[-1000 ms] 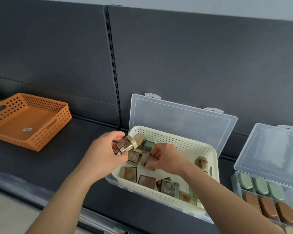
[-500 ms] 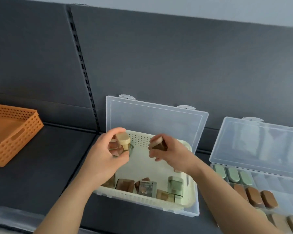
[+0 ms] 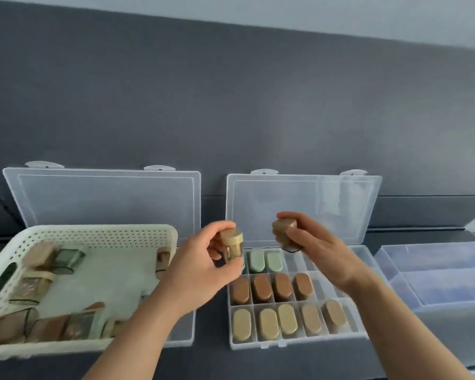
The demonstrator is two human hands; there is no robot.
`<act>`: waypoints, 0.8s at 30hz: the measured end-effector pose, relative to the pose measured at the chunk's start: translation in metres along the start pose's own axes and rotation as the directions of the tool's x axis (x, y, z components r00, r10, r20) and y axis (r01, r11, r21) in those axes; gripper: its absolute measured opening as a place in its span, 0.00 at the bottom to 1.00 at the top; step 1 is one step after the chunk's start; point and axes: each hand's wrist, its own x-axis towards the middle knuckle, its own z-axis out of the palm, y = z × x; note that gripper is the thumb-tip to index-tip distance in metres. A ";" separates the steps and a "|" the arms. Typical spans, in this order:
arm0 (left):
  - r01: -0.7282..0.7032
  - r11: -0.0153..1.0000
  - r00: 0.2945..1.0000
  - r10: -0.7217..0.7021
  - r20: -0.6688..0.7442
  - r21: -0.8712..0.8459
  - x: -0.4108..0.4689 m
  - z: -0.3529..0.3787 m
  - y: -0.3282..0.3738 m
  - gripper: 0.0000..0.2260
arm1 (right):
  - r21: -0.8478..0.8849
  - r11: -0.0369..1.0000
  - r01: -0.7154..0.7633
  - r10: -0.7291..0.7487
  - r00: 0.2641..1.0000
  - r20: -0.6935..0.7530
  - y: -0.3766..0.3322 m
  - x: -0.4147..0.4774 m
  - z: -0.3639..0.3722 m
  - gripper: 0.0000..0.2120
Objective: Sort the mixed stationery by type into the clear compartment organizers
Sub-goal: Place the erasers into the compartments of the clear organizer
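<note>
My left hand grips a beige-capped sharpener above the left edge of the clear compartment organizer. My right hand grips a brown-capped sharpener above the organizer's back row. Its rows hold green, brown and beige capped pieces. The white perforated basket on the left holds several mixed sharpeners.
The basket sits in another open clear box, whose lid leans on the dark back panel. The organizer's lid stands open behind it. A clear bin with long sections is at the right.
Both hands lifted a piece each out of the basket and carried them right, over the organizer. The view swung right; the orange tray left the picture.
</note>
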 end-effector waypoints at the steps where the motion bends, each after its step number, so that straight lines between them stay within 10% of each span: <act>1: -0.003 1.000 0.999 0.004 0.040 -0.003 0.003 0.017 0.006 0.22 | -0.030 1.000 -0.003 0.002 1.000 -0.011 0.006 -0.005 -0.016 0.12; 11: -0.063 0.997 0.957 0.049 0.285 0.041 0.015 0.176 0.036 0.25 | 0.008 0.984 -0.179 0.179 0.982 -0.055 0.094 -0.069 -0.128 0.17; 24: -0.185 0.922 0.930 0.052 0.365 0.341 0.015 0.226 0.035 0.17 | -0.475 0.878 -0.057 0.088 0.995 0.043 0.131 -0.072 -0.145 0.20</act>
